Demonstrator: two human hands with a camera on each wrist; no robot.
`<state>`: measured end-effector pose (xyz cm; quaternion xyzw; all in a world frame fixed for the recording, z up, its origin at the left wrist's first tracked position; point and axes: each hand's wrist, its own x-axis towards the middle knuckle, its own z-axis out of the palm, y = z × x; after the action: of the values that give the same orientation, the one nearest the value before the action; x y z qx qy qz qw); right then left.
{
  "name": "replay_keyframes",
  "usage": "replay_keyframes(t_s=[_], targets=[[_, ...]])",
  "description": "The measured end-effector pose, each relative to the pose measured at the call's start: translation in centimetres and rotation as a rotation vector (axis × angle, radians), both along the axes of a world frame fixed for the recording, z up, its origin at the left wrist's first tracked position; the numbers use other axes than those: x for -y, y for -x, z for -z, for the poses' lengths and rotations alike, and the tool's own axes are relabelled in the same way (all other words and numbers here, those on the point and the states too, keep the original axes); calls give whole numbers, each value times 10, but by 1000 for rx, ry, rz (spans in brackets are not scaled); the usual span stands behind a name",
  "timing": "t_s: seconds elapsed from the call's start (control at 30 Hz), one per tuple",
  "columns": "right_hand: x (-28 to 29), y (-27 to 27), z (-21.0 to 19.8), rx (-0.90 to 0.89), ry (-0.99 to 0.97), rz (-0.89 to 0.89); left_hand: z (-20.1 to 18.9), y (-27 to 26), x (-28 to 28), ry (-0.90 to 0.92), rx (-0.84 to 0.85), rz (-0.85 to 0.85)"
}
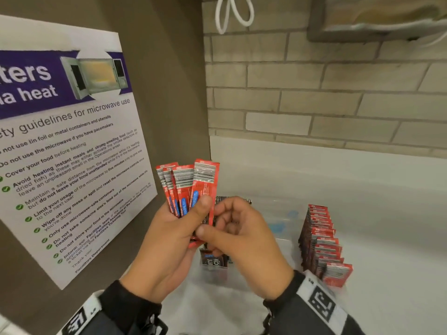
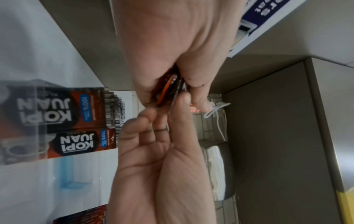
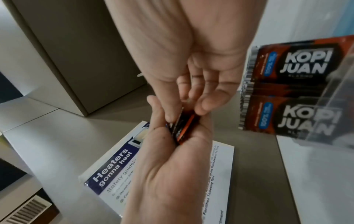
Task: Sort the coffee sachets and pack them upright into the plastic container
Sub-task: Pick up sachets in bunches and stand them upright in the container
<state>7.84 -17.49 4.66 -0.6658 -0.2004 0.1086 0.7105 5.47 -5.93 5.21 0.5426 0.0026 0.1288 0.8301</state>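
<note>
My left hand holds a fan of several red coffee sachets upright, barcode ends up, thumb pressed across their fronts. My right hand pinches the lower end of the same bundle between thumb and curled fingers. The wrist views show the bundle's edges squeezed between both hands. Below the hands stands the clear plastic container with brown Kopi Juan sachets upright inside. A row of red sachets stands on edge at its right side.
A microwave safety poster hangs on the brown panel close at my left. A white counter runs below a brick wall. A paper towel dispenser and a white cable hang above.
</note>
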Motion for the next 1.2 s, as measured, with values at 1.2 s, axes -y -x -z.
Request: replay_keyframes(t_s=[1.2], targets=[[36, -26, -5, 206, 177, 166, 0, -5, -15, 55, 40, -247]])
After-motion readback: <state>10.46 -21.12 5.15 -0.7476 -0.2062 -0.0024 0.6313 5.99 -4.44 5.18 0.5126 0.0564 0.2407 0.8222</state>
